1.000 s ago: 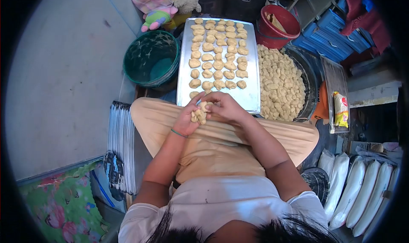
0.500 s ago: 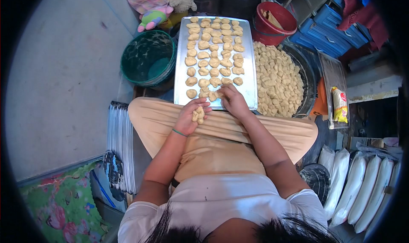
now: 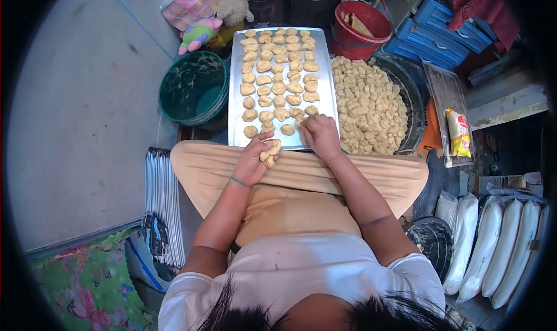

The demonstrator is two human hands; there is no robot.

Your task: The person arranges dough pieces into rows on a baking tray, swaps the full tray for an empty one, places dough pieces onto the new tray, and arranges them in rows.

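Observation:
Rows of several pale dough pieces (image 3: 278,88) lie on a metal tray (image 3: 239,104) in front of me. My left hand (image 3: 252,161), with a green band at the wrist, holds a lump of dough (image 3: 270,151) in curled fingers just below the tray's near edge. Over the tray's near right corner is my right hand (image 3: 320,135), its fingers bent down and pinched together; whatever they hold is hidden. One round dough piece (image 3: 287,129) lies on the tray between my two hands.
A black tub (image 3: 413,107) heaped with dough lumps stands right of the tray. Green (image 3: 194,90) and red (image 3: 361,32) buckets flank it. A board with a yellow packet (image 3: 458,135) is at right, above long white packages (image 3: 484,249). Stacked metal trays (image 3: 162,203) stand at left.
My right hand has moved from my left hand to the tray's near right corner. Another dough piece shows in the nearest row. The whole view has shifted slightly.

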